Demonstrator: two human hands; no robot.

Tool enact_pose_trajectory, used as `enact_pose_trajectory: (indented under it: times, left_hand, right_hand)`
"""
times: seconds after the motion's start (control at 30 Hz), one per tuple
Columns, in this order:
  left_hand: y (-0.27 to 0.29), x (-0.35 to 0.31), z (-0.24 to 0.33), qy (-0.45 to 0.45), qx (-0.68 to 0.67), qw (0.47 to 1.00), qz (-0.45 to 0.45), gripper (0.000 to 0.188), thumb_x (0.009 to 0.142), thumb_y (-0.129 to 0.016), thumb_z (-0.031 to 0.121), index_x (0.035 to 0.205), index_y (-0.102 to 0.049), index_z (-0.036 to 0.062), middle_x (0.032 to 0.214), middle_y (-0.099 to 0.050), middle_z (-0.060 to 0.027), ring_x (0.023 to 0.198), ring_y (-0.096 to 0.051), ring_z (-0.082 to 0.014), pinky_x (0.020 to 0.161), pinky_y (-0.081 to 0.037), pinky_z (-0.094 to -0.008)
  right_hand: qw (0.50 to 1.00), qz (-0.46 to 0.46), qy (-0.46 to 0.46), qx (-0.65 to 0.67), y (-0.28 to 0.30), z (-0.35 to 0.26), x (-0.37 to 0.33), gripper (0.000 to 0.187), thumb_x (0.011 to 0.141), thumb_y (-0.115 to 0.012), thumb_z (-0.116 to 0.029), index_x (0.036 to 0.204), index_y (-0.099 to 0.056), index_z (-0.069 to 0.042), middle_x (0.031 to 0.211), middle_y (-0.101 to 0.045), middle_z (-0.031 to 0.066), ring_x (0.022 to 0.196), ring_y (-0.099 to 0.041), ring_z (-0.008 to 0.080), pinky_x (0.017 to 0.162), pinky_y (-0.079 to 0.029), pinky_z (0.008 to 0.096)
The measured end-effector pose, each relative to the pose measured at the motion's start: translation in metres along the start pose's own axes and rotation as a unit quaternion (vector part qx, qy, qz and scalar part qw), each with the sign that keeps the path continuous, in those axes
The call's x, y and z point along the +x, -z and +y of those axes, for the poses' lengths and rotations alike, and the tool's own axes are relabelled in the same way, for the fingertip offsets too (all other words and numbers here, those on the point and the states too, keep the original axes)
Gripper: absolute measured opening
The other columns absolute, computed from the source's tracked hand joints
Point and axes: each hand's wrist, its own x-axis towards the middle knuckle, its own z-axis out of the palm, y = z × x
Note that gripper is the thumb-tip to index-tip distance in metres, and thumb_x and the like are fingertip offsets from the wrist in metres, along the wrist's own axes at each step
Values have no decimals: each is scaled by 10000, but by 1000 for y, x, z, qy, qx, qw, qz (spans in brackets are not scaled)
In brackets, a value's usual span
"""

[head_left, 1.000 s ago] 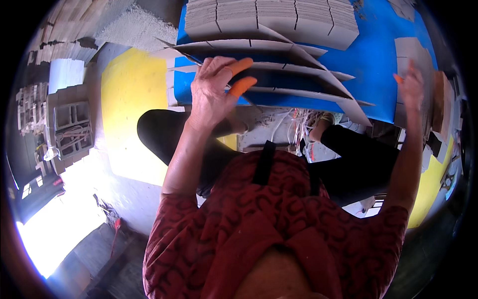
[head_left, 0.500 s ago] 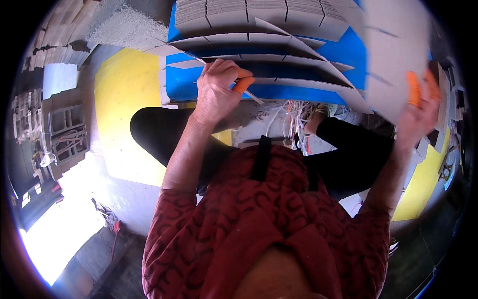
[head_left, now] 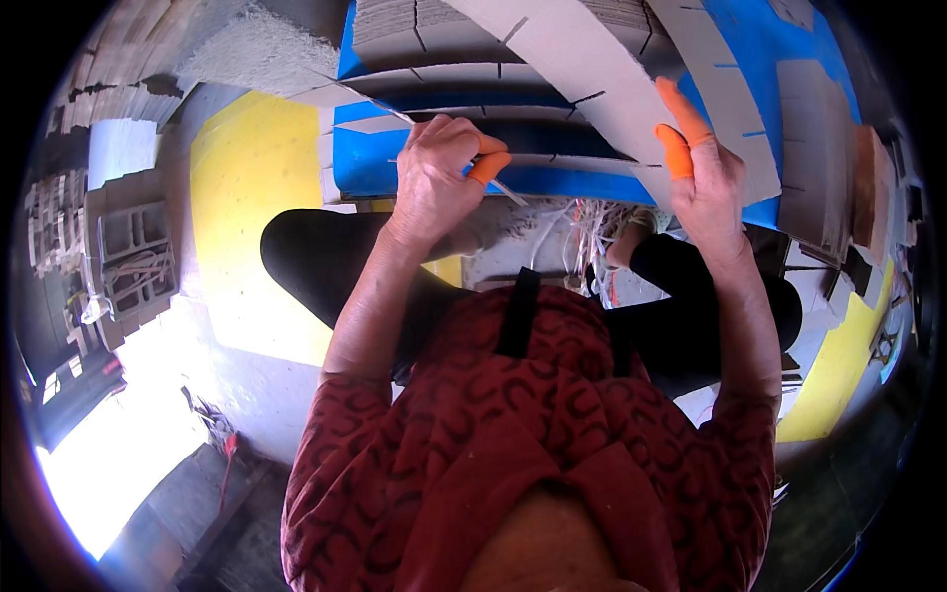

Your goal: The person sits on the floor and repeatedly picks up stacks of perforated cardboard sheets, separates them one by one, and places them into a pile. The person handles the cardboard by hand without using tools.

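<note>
My left hand (head_left: 439, 178) is closed in a pinch on the left end of a thin cardboard strip (head_left: 390, 111), with orange covers on its fingertips. This strip meets several slotted cardboard strips (head_left: 464, 111) standing on edge in rows across the blue tabletop (head_left: 582, 185). A broad slotted cardboard strip (head_left: 567, 74) slants over the rows, and my right hand (head_left: 708, 183) grips its near right edge. Orange covers sit on two of that hand's fingers; its thumb is hidden. Just beyond, another slotted strip (head_left: 725, 94) lies at a slant.
Stacked grey cardboard strips (head_left: 444, 35) lie at the back of the table. More cardboard pieces (head_left: 814, 148) lean at its right side. White straps or scraps (head_left: 592, 222) lie on the floor below. A crate (head_left: 133, 242) stands at far left, near a yellow floor patch (head_left: 252, 217).
My right hand has moved left from the table's right side, bringing a cardboard strip over the standing rows. My left hand has stayed nearly still in its pinch.
</note>
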Motion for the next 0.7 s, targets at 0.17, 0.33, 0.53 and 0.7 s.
enact_pose_trajectory:
  times: [0.17,0.33,0.53,0.7]
  left_hand:
    - [0,-1,0,2,-4,1000,-2,144,699,-808,39,821,-738,68,826,-678,-46,816,-626,-217,775,-500,-348]
    - [0,0,0,1,-2,1000,-3,139,702,-803,46,822,-736,66,831,-676,-45,824,-627,-216,776,-499,-342]
    - [0,2,-1,-12,-20,1000,13,163,690,-805,53,837,-738,72,826,-673,-49,828,-625,-228,777,-493,-348]
    - [3,3,1,-23,-34,999,14,190,682,-817,77,853,-736,76,821,-671,-57,835,-629,-236,805,-493,-371]
  right_hand:
    - [996,-72,9,-48,-12,3,2,754,657,-638,131,1376,-500,-47,1004,-676,136,698,-682,270,614,-575,331]
    - [977,-180,-3,-111,-22,-16,4,717,697,-673,31,1387,-503,-67,925,-600,78,736,-631,219,621,-547,323]
    - [975,-211,-4,-72,-25,-12,25,554,715,-661,-3,1262,-611,-78,934,-552,42,923,-569,221,790,-503,345]
    - [932,-127,-178,-290,2,75,33,590,793,-658,-44,1359,-503,-93,1121,-602,137,1010,-608,314,825,-521,425]
